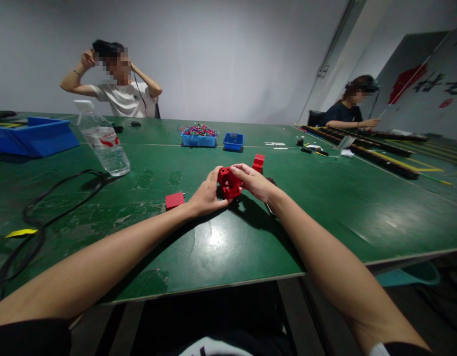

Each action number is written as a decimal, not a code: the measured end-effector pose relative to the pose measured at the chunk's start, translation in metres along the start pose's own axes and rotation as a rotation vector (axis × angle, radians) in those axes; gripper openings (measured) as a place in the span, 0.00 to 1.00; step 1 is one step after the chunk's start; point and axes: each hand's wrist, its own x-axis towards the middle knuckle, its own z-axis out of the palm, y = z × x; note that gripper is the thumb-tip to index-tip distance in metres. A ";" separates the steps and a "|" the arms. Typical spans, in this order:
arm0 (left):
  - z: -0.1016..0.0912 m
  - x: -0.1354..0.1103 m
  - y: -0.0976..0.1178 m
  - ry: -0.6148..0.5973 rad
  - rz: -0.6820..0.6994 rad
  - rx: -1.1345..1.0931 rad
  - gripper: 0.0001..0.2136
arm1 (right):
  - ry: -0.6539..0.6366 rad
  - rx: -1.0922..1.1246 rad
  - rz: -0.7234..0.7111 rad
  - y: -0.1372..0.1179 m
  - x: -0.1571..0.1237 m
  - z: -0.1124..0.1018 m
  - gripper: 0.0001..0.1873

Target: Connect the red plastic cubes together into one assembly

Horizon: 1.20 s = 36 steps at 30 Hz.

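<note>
Over the middle of the green table (221,247), both my hands hold one red plastic block assembly (229,183). My left hand (206,196) grips its left side with fingers curled round it. From the right, my right hand (252,181) closes over its top and right side. A loose flat red piece (175,200) lies on the table just left of my left hand. Another red piece (258,162) stands just behind my right hand. The underside of the held assembly is hidden by my fingers.
A clear water bottle (104,139) stands at the left, with a black cable (46,207) looping near it. A large blue bin (31,136) is far left. Two small blue trays (198,139) (233,141) sit mid-table. A person sits opposite; another person works at the right.
</note>
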 end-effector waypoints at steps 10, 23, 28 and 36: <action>0.001 0.000 0.000 -0.002 0.007 0.000 0.41 | 0.006 -0.018 -0.011 0.001 0.000 -0.002 0.24; 0.002 0.000 -0.002 0.001 0.000 -0.001 0.42 | 0.033 -0.134 -0.029 0.003 0.002 -0.007 0.24; 0.001 0.000 -0.001 -0.001 -0.006 -0.001 0.41 | 0.031 -0.135 -0.026 0.001 0.001 -0.006 0.24; 0.002 0.001 -0.001 -0.006 -0.002 0.009 0.42 | 0.070 -0.184 -0.041 -0.001 0.001 -0.008 0.25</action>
